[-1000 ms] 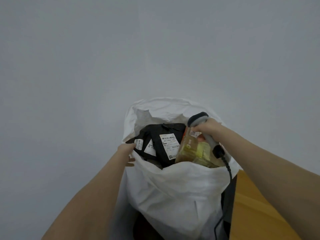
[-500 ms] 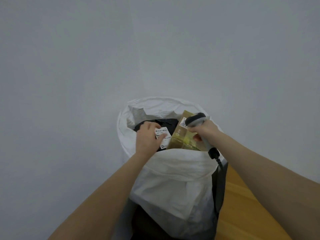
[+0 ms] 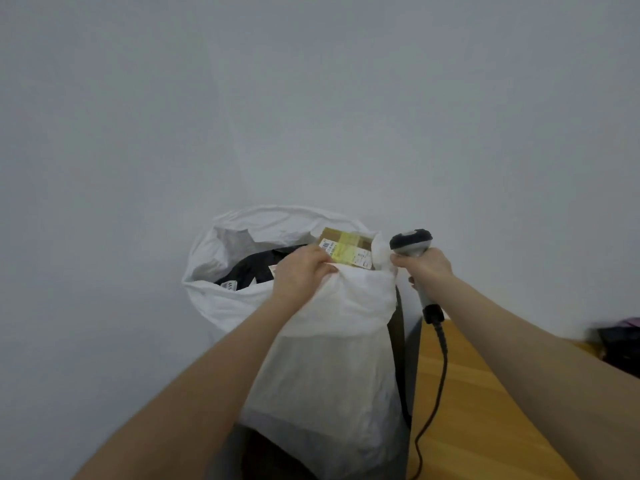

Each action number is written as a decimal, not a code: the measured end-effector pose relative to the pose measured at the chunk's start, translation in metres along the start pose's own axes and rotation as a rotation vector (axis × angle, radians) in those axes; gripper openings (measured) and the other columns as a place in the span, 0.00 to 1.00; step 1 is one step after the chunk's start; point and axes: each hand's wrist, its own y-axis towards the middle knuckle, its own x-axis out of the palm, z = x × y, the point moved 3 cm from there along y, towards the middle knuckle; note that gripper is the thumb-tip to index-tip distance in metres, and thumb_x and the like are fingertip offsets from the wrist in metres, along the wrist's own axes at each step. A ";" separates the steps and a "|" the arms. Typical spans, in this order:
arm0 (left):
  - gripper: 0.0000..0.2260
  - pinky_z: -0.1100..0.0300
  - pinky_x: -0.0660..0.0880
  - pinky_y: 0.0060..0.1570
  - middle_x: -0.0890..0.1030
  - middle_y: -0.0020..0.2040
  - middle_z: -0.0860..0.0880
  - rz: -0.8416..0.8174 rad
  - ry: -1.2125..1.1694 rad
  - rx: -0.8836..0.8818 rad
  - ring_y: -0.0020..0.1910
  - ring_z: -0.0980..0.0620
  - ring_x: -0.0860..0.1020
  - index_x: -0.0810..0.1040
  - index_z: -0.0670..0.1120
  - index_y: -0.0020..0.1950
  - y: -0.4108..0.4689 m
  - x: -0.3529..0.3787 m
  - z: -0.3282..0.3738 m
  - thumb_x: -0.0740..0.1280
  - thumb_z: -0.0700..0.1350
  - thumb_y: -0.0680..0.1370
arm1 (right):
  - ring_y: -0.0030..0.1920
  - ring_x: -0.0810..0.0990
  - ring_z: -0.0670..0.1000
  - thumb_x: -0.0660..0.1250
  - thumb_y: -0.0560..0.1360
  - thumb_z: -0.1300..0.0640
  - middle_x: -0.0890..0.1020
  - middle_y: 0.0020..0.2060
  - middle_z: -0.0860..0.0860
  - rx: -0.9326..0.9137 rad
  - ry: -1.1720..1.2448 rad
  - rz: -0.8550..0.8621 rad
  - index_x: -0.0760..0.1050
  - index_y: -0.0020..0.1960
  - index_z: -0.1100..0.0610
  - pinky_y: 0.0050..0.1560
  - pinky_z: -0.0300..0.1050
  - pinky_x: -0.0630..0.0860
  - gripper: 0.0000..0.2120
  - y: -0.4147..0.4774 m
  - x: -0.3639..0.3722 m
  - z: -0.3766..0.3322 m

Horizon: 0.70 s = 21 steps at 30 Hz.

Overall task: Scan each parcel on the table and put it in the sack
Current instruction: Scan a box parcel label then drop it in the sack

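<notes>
A white sack (image 3: pixel 325 341) stands open against the wall, left of the wooden table. Inside it lie a black parcel (image 3: pixel 252 268) with white labels and a brown cardboard parcel (image 3: pixel 348 247) with yellow tape and a barcode label. My left hand (image 3: pixel 301 271) reaches over the sack's near rim, fingers curled down onto the brown parcel's near edge. My right hand (image 3: pixel 424 268) grips a grey handheld scanner (image 3: pixel 412 245) and also pinches the sack's right rim; the scanner's black cable hangs down over the table.
The wooden table (image 3: pixel 485 410) fills the lower right. A dark parcel (image 3: pixel 620 348) lies on it at the far right edge, with something pink behind it. A dark frame holds the sack at the table's left edge. A plain grey wall is behind.
My left hand moved from the sack's left rim onto the black parcel, then across to the brown parcel. My right hand let go of the brown parcel and drew back to the sack's right rim.
</notes>
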 end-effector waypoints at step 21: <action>0.11 0.57 0.76 0.54 0.84 0.51 0.51 -0.511 -0.211 -0.168 0.49 0.54 0.80 0.83 0.48 0.52 0.045 -0.016 0.005 0.62 0.49 0.81 | 0.39 0.77 0.55 0.70 0.69 0.66 0.77 0.37 0.55 0.029 0.215 0.045 0.74 0.47 0.59 0.43 0.47 0.76 0.09 0.036 0.025 -0.039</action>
